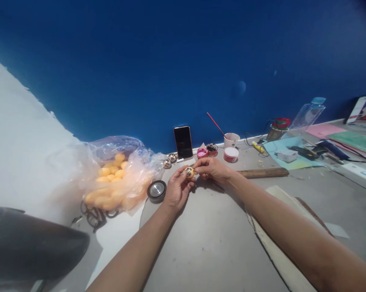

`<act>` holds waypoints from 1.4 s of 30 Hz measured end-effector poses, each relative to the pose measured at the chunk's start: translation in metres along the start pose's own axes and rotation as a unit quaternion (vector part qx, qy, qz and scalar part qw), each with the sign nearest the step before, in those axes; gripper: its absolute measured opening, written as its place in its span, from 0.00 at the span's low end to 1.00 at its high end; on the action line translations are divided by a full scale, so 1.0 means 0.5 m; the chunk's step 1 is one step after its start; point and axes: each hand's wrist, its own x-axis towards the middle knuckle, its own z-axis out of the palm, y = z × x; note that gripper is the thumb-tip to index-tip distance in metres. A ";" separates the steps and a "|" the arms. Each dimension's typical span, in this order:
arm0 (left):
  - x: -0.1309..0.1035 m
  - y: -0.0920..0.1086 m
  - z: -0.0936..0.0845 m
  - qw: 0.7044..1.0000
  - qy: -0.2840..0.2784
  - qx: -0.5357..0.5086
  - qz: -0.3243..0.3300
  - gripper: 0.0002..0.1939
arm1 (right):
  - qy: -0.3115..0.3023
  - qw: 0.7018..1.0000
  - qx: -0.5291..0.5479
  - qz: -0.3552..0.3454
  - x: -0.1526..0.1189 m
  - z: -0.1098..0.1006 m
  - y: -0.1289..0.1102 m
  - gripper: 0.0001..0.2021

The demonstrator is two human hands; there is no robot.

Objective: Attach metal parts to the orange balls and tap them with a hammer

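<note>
Between the thumb and fingers of my left hand (177, 187) is a small yellow ball (189, 172) with dark patches on its surface. My right hand (213, 169) meets the ball's right side with fingertips pinched together. What those fingertips hold, if anything, is too small to make out. Beyond my left hand lie two dark-patterned balls, one nearer (167, 163) and one farther (172, 157). A black round container with a metal centre (156, 190) sits left of my left wrist.
A clear plastic bag (134, 170) of yellow-orange balls lies left. A phone (183, 142) leans on the blue wall near small tubs, a white cup (231, 140) and a red stick. A wooden rod (263, 173), cloth (280, 235) and plastic bottle (306, 117) are right.
</note>
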 end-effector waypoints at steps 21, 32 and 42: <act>-0.005 0.001 0.001 0.999 -0.035 0.007 -0.006 0.25 | -0.015 0.999 0.030 0.009 -0.001 -0.011 0.001 0.19; -0.002 -0.002 -0.003 0.999 -0.021 0.027 0.012 0.28 | -0.002 1.000 -0.024 -0.008 -0.002 -0.006 -0.004 0.16; -0.002 -0.003 -0.004 0.999 -0.036 0.034 0.020 0.28 | -0.002 0.998 -0.055 -0.005 -0.001 -0.011 -0.005 0.14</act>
